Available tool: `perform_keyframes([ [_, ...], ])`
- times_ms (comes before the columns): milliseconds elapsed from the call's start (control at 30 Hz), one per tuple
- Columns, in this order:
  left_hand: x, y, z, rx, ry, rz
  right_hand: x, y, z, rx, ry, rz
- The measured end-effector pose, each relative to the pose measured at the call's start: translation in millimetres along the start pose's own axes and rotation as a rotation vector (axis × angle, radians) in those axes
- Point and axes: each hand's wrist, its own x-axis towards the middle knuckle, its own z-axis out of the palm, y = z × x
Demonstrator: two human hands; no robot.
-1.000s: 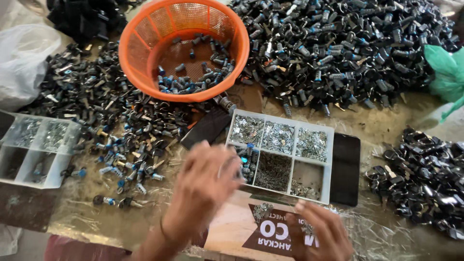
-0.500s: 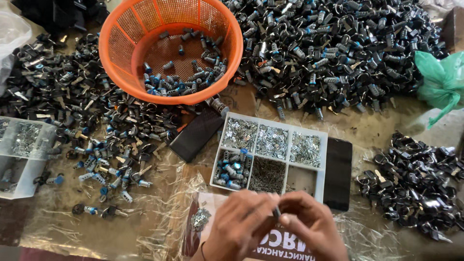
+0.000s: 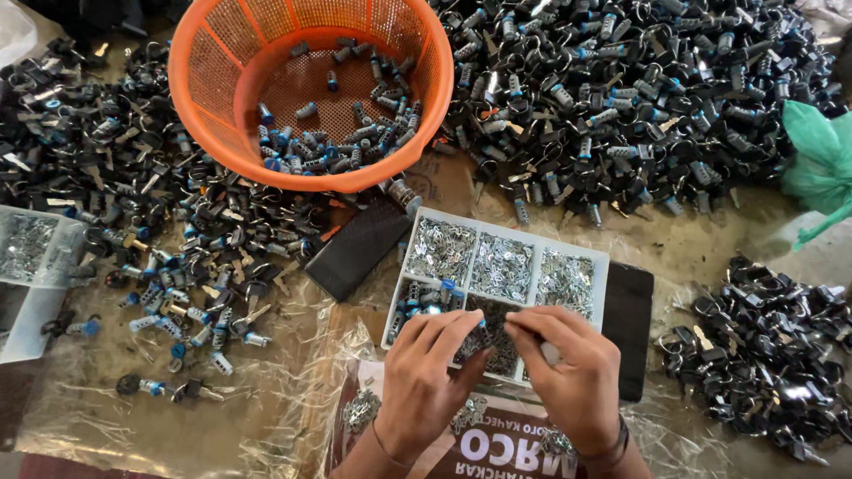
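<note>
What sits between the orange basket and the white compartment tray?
In the head view, a flat black rectangular case lies between the orange basket and the white compartment tray, with a few loose small cylinder parts beside it.

The basket (image 3: 311,89) is bright orange with a fine mesh pattern. The small parts (image 3: 355,142) inside it are silver with blue caps. The compartment box (image 3: 497,284) is white, with shiny silver pieces. The big pile (image 3: 621,98) is mostly black. The bag (image 3: 816,168) is green.
</note>
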Motion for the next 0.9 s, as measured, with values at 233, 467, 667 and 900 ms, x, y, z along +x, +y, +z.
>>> perform_keyframes([
  [233, 0.0, -3.2, 2.1, -0.049, 0.035, 0.001, -10.6, 36.6, 12.9, 0.653, -0.191, 0.458],
  [467, 1.0, -4.3, 0.6, -0.085, 0.052, 0.036, -15.1, 37.8, 14.2, 0.753, -0.225, 0.391],
  [667, 1.5, -2.6, -0.2, -0.102, 0.07, 0.059, -11.1, 26.1, 12.8, 0.677, -0.224, 0.398],
  [900, 1.8, -3.3, -2.7, -0.105, 0.067, 0.113, -13.3, 25.5, 12.5, 0.407, -0.151, 0.092],
])
